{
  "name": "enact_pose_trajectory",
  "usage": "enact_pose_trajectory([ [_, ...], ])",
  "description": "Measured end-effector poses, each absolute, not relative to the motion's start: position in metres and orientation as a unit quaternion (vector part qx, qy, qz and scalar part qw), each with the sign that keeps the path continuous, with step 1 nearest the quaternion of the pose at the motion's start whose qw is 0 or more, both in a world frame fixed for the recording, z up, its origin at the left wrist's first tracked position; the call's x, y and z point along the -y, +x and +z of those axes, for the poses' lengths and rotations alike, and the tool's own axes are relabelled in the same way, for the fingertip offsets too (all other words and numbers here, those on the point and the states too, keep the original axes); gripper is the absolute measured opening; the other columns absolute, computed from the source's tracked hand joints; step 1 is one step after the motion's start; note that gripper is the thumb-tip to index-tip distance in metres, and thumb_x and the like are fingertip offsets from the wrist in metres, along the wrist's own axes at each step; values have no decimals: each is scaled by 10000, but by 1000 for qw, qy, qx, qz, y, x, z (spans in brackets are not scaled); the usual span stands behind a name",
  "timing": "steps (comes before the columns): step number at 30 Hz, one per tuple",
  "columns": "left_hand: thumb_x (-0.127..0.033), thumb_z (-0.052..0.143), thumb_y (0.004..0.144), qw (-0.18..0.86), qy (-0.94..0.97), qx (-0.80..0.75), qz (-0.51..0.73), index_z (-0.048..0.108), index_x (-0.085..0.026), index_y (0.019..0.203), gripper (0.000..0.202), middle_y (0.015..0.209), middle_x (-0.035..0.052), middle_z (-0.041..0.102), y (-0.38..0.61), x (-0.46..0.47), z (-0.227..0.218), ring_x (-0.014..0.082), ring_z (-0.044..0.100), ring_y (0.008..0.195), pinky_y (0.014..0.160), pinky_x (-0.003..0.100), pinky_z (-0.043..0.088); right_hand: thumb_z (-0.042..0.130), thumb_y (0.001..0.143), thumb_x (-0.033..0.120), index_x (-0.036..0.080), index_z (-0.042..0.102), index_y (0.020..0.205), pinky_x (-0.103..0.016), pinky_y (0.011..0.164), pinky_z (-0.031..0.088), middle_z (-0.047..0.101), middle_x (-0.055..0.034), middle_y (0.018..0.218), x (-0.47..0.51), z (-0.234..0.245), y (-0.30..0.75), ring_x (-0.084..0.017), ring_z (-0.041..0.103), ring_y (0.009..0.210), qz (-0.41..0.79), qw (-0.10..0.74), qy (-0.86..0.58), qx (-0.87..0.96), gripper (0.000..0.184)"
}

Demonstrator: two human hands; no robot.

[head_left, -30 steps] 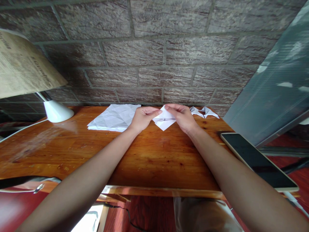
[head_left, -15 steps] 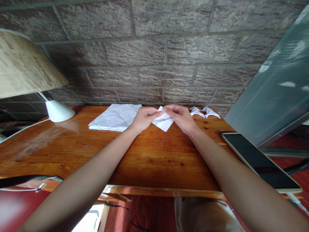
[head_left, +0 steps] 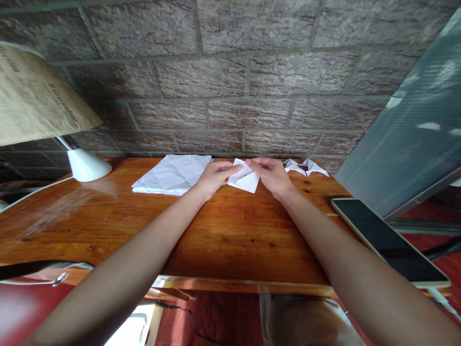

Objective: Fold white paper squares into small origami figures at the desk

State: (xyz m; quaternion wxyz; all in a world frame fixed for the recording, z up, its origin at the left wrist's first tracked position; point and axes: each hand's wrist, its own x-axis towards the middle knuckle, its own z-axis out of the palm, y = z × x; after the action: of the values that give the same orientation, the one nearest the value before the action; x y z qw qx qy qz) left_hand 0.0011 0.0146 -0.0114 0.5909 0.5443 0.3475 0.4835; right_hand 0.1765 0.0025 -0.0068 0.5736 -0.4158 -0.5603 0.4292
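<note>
Between both hands is a small folded paper (head_left: 245, 180), white and roughly square, above the back part of the wooden table. My left hand (head_left: 215, 179) pinches its left upper edge, thumb on top. On the opposite side my right hand (head_left: 271, 174) grips the upper right corner, its thumb and fingers closed on it. The undersides of the fingers are hidden by the paper. Left of my left hand lies a stack of creased white paper sheets (head_left: 171, 174). Beyond my right hand, two folded paper pieces (head_left: 306, 166) stand near the wall.
A white-based lamp (head_left: 88, 166) with a newsprint shade stands at the left. On the right of the wooden table (head_left: 237, 240) lies a smartphone (head_left: 389, 238). A brick-patterned wall (head_left: 230, 77) closes off the back, and a translucent panel (head_left: 403, 120) rises at the right.
The folded paper has turned slightly between my hands, so its lower corner now points more to the right. The dark slit across its face no longer shows. Both hands have barely shifted.
</note>
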Motion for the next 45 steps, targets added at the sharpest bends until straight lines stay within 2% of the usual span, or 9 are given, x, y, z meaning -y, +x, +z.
enact_pose_trajectory([
  [3, -394, 921, 588, 633, 502, -341, 481, 780, -139, 858, 397, 860, 66, 769, 2, -17, -14, 153, 683, 744, 782, 305, 551, 828, 647, 552, 180, 777, 778, -296, 659, 478, 757, -31, 765, -2, -6, 175, -168, 624, 669, 424, 572, -421, 562, 398],
  [6, -386, 923, 596, 653, 478, -336, 482, 773, -130, 845, 387, 850, 76, 767, 3, -19, -14, 144, 683, 733, 784, 304, 560, 817, 662, 553, 177, 779, 782, -291, 651, 470, 757, -31, 762, -1, -6, 175, -164, 618, 660, 421, 571, -420, 567, 397],
  [11, -351, 929, 594, 660, 473, -328, 483, 783, -139, 856, 367, 858, 80, 776, 2, -17, -12, 155, 694, 748, 771, 296, 568, 795, 701, 518, 180, 788, 811, -293, 664, 478, 766, -32, 788, 0, -6, 175, -166, 622, 674, 395, 571, -419, 585, 356],
  [18, -273, 945, 548, 655, 508, -307, 468, 799, -154, 943, 437, 922, 85, 791, 1, -13, -8, 196, 722, 828, 893, 363, 548, 756, 755, 476, 195, 802, 868, -304, 697, 499, 780, -32, 861, -1, -6, 176, -189, 653, 750, 322, 573, -431, 618, 307],
  [25, -279, 939, 535, 628, 526, -303, 487, 790, -137, 880, 401, 854, 65, 782, 2, -12, -5, 177, 696, 756, 814, 341, 536, 734, 793, 452, 212, 802, 886, -333, 791, 521, 793, -43, 954, 1, -6, 174, -223, 693, 873, 289, 578, -421, 637, 267],
  [30, -272, 941, 540, 648, 526, -315, 451, 789, -148, 956, 460, 920, 77, 787, 3, -10, -8, 188, 708, 835, 863, 342, 533, 711, 825, 447, 232, 807, 918, -348, 803, 520, 802, -37, 968, 2, -7, 173, -223, 704, 841, 235, 579, -439, 645, 252],
  [36, -286, 947, 532, 646, 532, -310, 451, 792, -153, 964, 478, 929, 84, 791, 5, -10, -10, 201, 711, 836, 871, 361, 534, 730, 810, 447, 235, 805, 921, -340, 833, 524, 798, -39, 989, 2, -7, 172, -222, 708, 898, 246, 590, -429, 638, 251],
  [42, -344, 921, 589, 592, 561, -276, 509, 789, -153, 976, 452, 954, 77, 794, 6, -13, -12, 201, 713, 833, 857, 351, 536, 747, 769, 527, 206, 784, 957, -288, 685, 505, 772, -40, 926, -1, -7, 169, -172, 645, 758, 305, 614, -412, 600, 373],
  [45, -397, 909, 605, 563, 556, -281, 542, 787, -155, 972, 456, 949, 76, 795, 7, -14, -13, 204, 711, 813, 829, 345, 537, 706, 786, 596, 182, 760, 980, -250, 599, 458, 722, -15, 803, -1, -6, 168, -126, 576, 655, 309, 634, -412, 577, 461],
])
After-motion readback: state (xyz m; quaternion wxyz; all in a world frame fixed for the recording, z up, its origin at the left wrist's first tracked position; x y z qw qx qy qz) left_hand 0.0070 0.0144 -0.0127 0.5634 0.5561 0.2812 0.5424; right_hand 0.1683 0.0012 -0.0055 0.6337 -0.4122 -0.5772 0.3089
